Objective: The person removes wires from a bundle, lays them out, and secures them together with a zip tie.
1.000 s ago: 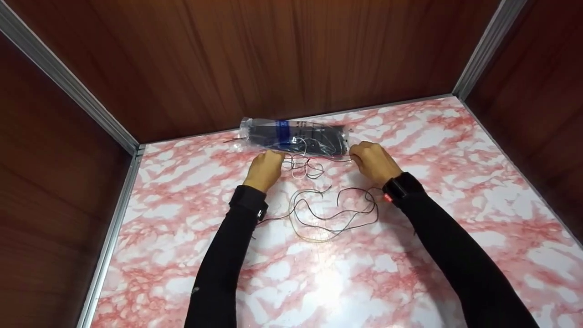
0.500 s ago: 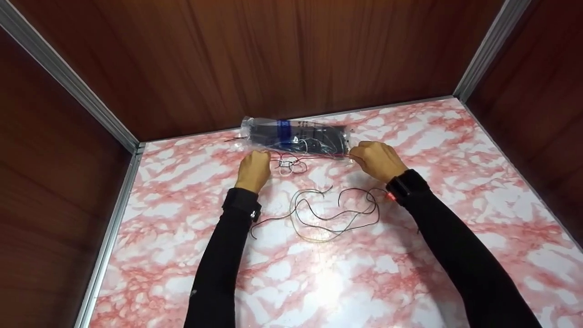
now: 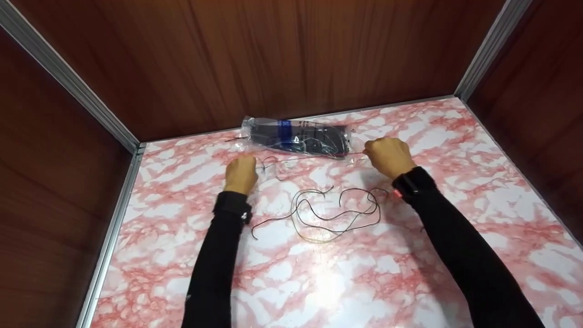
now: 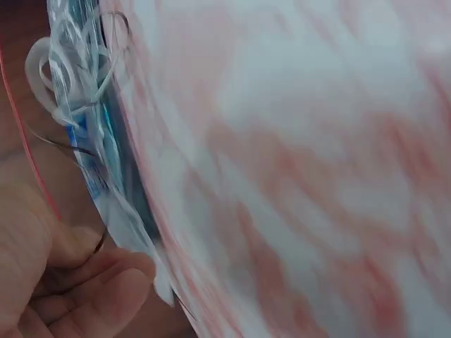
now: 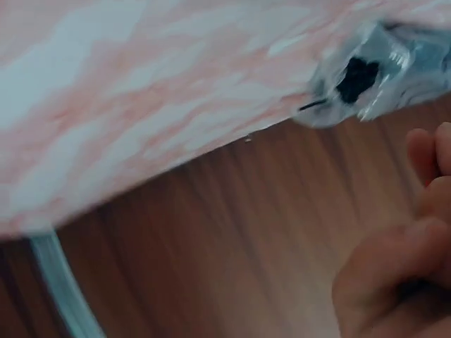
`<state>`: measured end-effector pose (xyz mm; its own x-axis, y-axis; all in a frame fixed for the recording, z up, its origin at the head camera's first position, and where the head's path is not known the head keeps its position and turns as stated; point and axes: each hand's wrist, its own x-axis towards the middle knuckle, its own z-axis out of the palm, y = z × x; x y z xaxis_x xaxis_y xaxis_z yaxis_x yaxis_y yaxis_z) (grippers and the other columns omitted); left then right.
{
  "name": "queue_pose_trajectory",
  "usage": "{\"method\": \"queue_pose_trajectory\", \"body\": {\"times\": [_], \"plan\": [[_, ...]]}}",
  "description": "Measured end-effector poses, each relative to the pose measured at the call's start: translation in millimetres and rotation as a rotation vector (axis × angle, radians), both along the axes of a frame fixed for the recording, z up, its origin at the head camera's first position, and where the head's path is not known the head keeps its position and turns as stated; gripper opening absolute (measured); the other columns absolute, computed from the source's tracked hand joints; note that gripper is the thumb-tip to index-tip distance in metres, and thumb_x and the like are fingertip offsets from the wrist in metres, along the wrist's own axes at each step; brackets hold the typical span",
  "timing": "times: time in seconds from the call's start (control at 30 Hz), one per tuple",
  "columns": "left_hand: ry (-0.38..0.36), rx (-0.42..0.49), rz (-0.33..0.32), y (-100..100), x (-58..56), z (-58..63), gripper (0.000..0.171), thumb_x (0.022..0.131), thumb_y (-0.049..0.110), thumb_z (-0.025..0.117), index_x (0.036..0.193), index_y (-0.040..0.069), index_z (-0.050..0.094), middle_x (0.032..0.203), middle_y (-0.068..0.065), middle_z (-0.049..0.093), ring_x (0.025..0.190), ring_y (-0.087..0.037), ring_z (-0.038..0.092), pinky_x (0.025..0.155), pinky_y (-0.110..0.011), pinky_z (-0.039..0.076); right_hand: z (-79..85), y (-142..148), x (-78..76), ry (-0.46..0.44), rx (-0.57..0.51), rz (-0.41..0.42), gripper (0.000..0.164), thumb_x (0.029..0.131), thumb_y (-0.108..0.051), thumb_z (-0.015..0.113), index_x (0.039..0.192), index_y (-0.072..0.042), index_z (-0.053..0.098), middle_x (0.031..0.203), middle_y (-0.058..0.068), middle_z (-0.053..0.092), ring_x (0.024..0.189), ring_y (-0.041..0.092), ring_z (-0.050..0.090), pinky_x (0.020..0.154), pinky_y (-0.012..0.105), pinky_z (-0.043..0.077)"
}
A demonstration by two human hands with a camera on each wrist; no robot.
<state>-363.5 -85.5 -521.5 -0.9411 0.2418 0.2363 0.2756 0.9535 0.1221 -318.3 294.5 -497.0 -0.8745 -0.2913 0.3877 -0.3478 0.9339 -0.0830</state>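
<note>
The left hand and right hand both pinch a thin red wire, on the near side of a clear bag. The left wrist view shows its red best, and a white loop by the bag. The right wrist view shows curled fingers, but the wire is hard to see. Loose wires lie nearer on the worktop.
</note>
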Motion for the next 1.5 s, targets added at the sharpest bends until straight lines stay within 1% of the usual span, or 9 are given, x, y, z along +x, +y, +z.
{"method": "queue_pose_trajectory", "body": {"times": [0.17,0.27,0.43,0.6,0.8,0.87,1.07,1.3,1.5], "plan": [[-0.028,0.013,-0.034,-22.1,3.7,-3.9,0.019,0.085,-0.002,0.055,0.086,0.004,0.073,0.086,-0.020,0.071,0.076,-0.041,0.069,0.060,-0.053,0.056,-7.0,24.4,4.0,-0.143,-0.148,0.191,0.012,0.089,-0.012,0.070,0.077,-0.008,0.069,0.072,0.003,0.068,0.066,0.019,0.060,0.065,0.037,0.050],[-0.016,0.044,-0.044,-31.7,4.2,-2.9,0.018,0.085,-0.003,0.054,0.086,0.002,0.071,0.087,-0.021,0.071,0.074,-0.041,0.069,0.060,-0.051,0.057,-12.0,34.5,6.0,-0.177,-0.169,0.227,0.009,0.090,-0.010,0.068,0.082,-0.007,0.071,0.077,0.003,0.070,0.072,0.017,0.062,0.068,0.034,0.050],[-0.003,0.111,-0.025,-52.2,8.4,2.8,0.017,0.081,-0.007,0.054,0.073,0.002,0.067,0.083,-0.021,0.071,0.073,-0.043,0.069,0.063,-0.052,0.055,-12.6,49.4,12.0,-0.144,-0.204,0.176,0.006,0.087,-0.005,0.070,0.084,-0.008,0.074,0.082,0.004,0.074,0.077,0.017,0.068,0.071,0.037,0.054],[0.070,0.246,-0.065,-72.2,13.5,9.4,0.023,0.082,-0.004,0.055,0.062,0.005,0.060,0.070,-0.015,0.068,0.068,-0.035,0.068,0.061,-0.048,0.053,-4.6,62.6,16.1,-0.171,-0.266,0.076,0.007,0.090,-0.010,0.069,0.089,-0.013,0.075,0.083,0.003,0.074,0.070,0.014,0.063,0.065,0.031,0.051],[0.165,0.354,-0.125,-98.4,27.3,10.7,0.034,0.084,-0.006,0.057,0.055,0.009,0.048,0.054,-0.003,0.045,0.054,-0.018,0.043,0.053,-0.032,0.036,0.1,82.7,32.1,-0.281,-0.404,-0.010,0.012,0.095,-0.018,0.063,0.100,-0.016,0.074,0.079,0.009,0.070,0.050,0.014,0.059,0.050,0.022,0.047],[0.137,0.382,-0.154,-107.1,37.1,11.1,0.034,0.086,-0.004,0.058,0.056,0.009,0.050,0.054,-0.002,0.046,0.052,-0.015,0.042,0.053,-0.028,0.034,-0.5,88.3,42.3,-0.292,-0.420,0.004,0.014,0.095,-0.017,0.063,0.103,-0.015,0.075,0.078,0.009,0.070,0.052,0.013,0.060,0.053,0.020,0.047],[-0.068,0.521,-0.213,-128.3,77.9,16.6,0.014,0.091,0.008,0.066,0.090,0.013,0.079,0.082,-0.009,0.076,0.064,-0.017,0.070,0.060,-0.026,0.054,-1.7,97.0,77.5,-0.343,-0.423,0.040,0.011,0.094,-0.016,0.065,0.101,-0.021,0.071,0.075,0.005,0.069,0.051,0.011,0.058,0.049,0.024,0.048],[-0.370,0.514,-0.255,-141.2,124.5,2.0,0.013,0.089,0.010,0.070,0.095,0.014,0.080,0.087,-0.006,0.077,0.074,-0.013,0.068,0.064,-0.022,0.052,-14.8,103.3,118.4,-0.497,-0.406,0.067,0.009,0.093,-0.009,0.065,0.095,-0.015,0.071,0.083,0.009,0.071,0.055,0.013,0.062,0.050,0.026,0.050],[-0.419,0.443,-0.320,-139.3,141.9,-13.0,0.009,0.083,0.008,0.075,0.089,0.012,0.081,0.088,-0.001,0.077,0.080,-0.011,0.069,0.069,-0.021,0.053,-33.3,101.1,134.3,-0.465,-0.268,0.157,0.015,0.083,-0.006,0.075,0.084,-0.021,0.074,0.084,-0.008,0.071,0.076,0.002,0.060,0.068,0.021,0.049]]}}
